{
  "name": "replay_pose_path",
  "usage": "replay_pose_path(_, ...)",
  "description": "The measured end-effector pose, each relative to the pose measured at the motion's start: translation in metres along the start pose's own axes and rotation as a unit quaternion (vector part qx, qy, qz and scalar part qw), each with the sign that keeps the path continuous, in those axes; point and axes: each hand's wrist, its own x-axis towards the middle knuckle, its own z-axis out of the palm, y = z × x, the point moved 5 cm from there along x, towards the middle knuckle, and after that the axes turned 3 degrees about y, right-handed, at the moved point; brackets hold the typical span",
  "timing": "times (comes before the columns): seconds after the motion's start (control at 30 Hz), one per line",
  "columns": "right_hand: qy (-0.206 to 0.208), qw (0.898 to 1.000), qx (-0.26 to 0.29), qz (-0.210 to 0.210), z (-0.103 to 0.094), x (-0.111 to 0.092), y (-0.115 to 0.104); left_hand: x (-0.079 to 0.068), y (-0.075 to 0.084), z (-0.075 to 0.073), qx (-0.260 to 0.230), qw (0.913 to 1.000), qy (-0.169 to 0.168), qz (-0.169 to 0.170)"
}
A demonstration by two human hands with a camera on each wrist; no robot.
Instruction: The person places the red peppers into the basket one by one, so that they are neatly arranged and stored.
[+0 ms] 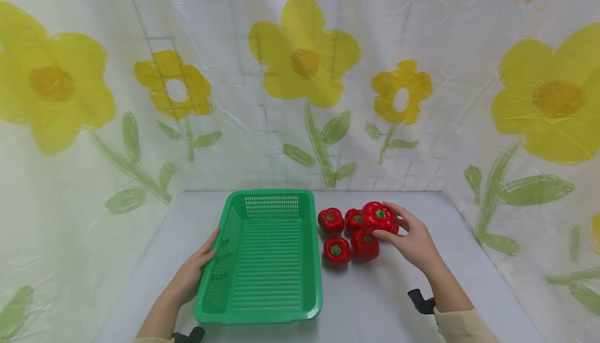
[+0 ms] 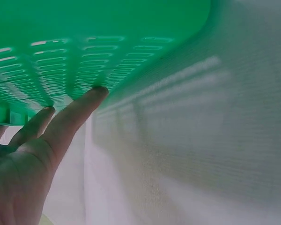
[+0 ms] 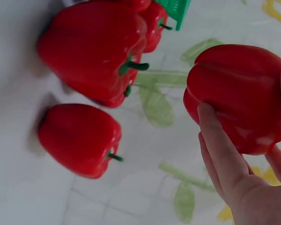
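Observation:
A red bell pepper with a green stem is held in my right hand, raised above the other peppers. In the right wrist view, fingers and thumb wrap the sides of this held pepper. Several more red bell peppers stand grouped on the table below it, just right of a green plastic basket. The basket's slotted floor shows bare. My left hand rests along the basket's left side. Seen from the left wrist, its extended fingers touch the slotted outer wall.
A white table carries the basket and peppers. Behind it and at both sides hangs a pale curtain printed with yellow flowers. One pepper stands slightly apart from the others in the right wrist view.

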Motion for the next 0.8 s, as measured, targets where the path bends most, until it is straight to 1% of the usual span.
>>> replay_pose_path(0.33,-0.018,0.999,0.041,0.002,0.017,0.009,-0.018,0.001,0.002,-0.001,0.002,1.0000,0.001,-0.007)
replay_pose_path(0.63,-0.025,0.999,0.044,-0.004,0.031,0.019,-0.033,0.002,0.002,-0.001,-0.007,0.9998,0.002,-0.017)
replay_pose_path(0.8,-0.026,0.999,0.047,-0.007,0.039,0.023,-0.042,0.001,0.001,-0.001,-0.016,0.9996,-0.003,-0.023)
